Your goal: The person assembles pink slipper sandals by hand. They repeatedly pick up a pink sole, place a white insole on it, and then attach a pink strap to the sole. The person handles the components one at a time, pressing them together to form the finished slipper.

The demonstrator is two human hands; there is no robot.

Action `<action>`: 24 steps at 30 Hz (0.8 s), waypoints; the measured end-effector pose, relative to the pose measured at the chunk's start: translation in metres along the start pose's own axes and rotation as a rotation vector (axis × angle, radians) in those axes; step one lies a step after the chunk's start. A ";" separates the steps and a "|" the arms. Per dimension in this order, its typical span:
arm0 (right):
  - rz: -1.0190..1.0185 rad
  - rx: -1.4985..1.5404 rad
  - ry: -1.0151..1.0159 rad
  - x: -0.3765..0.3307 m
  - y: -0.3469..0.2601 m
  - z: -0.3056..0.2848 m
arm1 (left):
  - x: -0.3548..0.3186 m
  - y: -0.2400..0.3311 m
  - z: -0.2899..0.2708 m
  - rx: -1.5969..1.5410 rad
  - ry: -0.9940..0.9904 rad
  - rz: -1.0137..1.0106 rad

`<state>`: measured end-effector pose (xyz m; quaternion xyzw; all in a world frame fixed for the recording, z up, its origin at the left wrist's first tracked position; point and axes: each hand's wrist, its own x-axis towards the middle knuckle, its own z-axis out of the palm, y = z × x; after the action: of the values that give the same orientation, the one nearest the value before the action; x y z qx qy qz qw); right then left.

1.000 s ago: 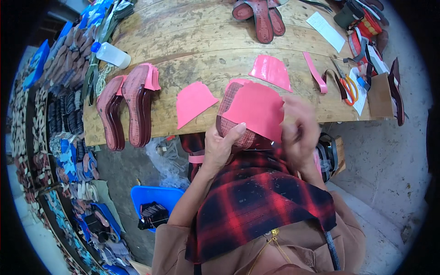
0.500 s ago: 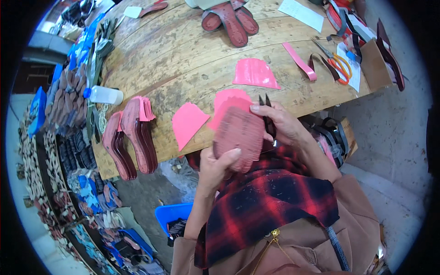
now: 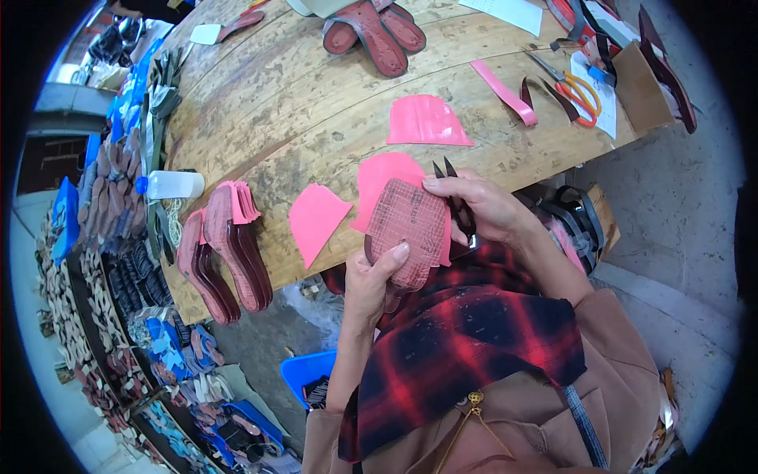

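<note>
My left hand grips a reddish-brown shoe insole marked with a grid, its thumb lying flat on the top face. My right hand pinches the insole's far right edge and keeps black thread snips in its palm, blades pointing away. Pink material shows along the insole's right side, under it. Just beyond lies a pink upper piece, partly covered by the insole. Other pink pieces rest to its left and farther back. The fingers beneath the insole are hidden.
Two stacks of insoles with pink tops sit at the table's left edge, beside a blue-capped bottle. Orange-handled scissors, a pink strip and a cardboard box are at the right. More insoles lie at the back.
The insole, blurred by motion before, now shows sharply and is turned slightly in my hands. The whole view has shifted a little. Both hands keep their hold.
</note>
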<state>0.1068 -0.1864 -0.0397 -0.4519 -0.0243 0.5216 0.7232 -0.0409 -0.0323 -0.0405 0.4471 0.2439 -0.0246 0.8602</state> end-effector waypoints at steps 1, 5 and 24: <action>-0.004 -0.013 0.015 0.000 0.000 0.001 | 0.001 0.000 0.000 -0.001 0.000 -0.012; -0.111 -0.175 0.056 -0.002 0.009 -0.005 | 0.015 -0.004 -0.006 0.181 -0.002 -0.021; -0.400 -1.920 0.960 0.075 -0.091 -0.152 | -0.023 0.075 -0.100 1.207 0.923 0.676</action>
<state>0.2841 -0.2285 -0.1006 -0.9722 -0.2096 -0.0725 0.0747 -0.0816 0.0861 -0.0216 0.8460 0.3697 0.2943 0.2470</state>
